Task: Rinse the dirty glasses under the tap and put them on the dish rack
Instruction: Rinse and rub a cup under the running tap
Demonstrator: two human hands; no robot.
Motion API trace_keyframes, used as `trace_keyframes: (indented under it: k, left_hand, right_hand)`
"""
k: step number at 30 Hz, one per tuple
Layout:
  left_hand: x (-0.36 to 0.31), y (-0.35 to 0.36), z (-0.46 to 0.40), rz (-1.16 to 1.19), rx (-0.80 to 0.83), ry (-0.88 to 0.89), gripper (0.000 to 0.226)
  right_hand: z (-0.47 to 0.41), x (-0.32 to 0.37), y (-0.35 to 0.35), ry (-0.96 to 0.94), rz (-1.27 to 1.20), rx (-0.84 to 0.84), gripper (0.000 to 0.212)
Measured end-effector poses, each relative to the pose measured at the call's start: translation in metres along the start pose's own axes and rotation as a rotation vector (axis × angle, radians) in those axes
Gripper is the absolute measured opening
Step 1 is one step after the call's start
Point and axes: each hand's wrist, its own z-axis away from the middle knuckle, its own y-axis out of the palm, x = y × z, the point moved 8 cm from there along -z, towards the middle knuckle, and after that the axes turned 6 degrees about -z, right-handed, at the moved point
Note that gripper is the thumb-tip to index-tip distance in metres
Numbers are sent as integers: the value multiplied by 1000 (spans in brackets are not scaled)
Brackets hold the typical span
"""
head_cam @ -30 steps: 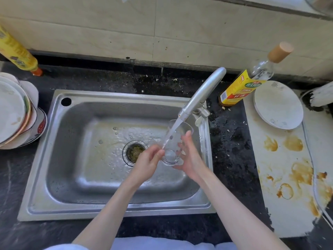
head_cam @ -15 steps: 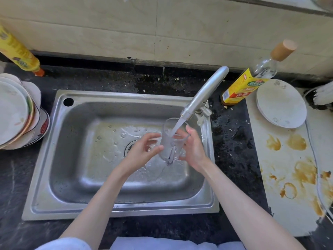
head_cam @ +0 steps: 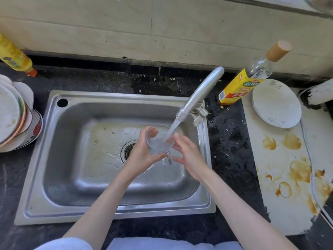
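Stacked dirty plates (head_cam: 12, 112) wait at the left of the dark tabletop (head_cam: 228, 141). Over the steel sink (head_cam: 86, 159), the left hand (head_cam: 142, 154) has shifted its grip, now grasping the clear drinking glass (head_cam: 158, 139) tilted under the silver tap (head_cam: 200, 92). The right hand (head_cam: 189, 154) rests flat-fingered against it, released. Water spills out: rinsing seems nearly finished. No rack visible.
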Motion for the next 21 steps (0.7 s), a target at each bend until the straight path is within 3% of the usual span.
trace_keyframes:
  k: [4, 8, 13, 18, 21]
  left_hand:
    - [0, -8, -1, -51, -99, 14, 80]
    - [1, -8, 2, -36, -123, -3, 81]
    - [-1, 0, 4, -65, -109, -18, 82]
    - [-6, 8, 5, -78, -36, 0, 86]
    - [-10, 3, 4, -165, 24, 42, 80]
  right_hand:
    - [10, -10, 6, 1, 201, 48, 29]
    - [10, -10, 14, -32, 143, 70, 32]
    - [12, -11, 10, -63, 202, 3, 33]
    - [18, -15, 3, -94, 26, -27, 42]
    - [19, -8, -6, -157, 46, -48, 43]
